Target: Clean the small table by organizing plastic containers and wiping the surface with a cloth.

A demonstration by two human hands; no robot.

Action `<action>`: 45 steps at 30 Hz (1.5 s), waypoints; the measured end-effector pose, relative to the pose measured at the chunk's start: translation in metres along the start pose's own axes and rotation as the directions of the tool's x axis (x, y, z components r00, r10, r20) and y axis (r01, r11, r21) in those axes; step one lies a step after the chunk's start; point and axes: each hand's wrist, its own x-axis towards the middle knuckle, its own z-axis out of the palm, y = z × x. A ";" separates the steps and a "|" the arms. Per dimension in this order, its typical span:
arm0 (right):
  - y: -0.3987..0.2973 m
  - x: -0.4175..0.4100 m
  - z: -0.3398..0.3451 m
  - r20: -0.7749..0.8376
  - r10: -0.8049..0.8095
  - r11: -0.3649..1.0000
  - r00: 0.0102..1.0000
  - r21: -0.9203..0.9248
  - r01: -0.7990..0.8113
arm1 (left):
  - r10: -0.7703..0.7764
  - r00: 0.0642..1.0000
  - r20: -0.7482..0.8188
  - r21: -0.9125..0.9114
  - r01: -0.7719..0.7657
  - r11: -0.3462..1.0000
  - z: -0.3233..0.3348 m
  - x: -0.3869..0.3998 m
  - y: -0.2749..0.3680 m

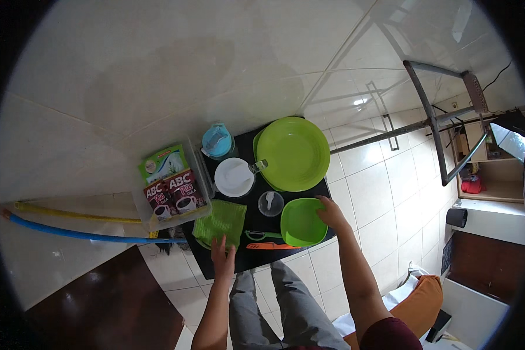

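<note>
On a small black table lies a folded green cloth. My left hand rests with its fingertips on the cloth's near edge, the fingers slightly apart. At the table's right edge my right hand grips the rim of a square green bowl. Between the hands lie a green-handled peeler and an orange knife. Behind them stands a small clear cup with a white spoon in it. The bowl partly covers the knife's right end.
Large green plates are stacked at the back right. Left of them stand a white-lidded jar and a blue-lidded container. A clear plastic bin holds several printed packs. A tiled wall borders the table; a metal frame stands right.
</note>
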 end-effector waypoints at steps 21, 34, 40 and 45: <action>-0.111 -0.036 0.032 -0.348 -0.317 0.947 0.882 -0.069 0.313 | 0.011 0.970 -0.242 0.369 0.081 0.926 0.027 -0.069 -0.050; -0.121 -0.049 0.031 -0.590 -0.086 0.983 0.803 0.081 0.165 | -0.040 0.993 -0.114 0.396 0.082 0.915 0.020 -0.063 -0.045; -0.046 -0.041 0.040 -0.547 0.161 0.987 0.821 0.082 -0.139 | 0.106 0.993 -0.056 0.430 -0.072 0.900 0.022 -0.060 -0.059; -0.070 -0.045 0.037 -0.696 0.101 0.972 0.711 -0.082 -0.219 | 0.088 0.996 -0.022 0.469 -0.067 0.881 0.016 -0.061 -0.056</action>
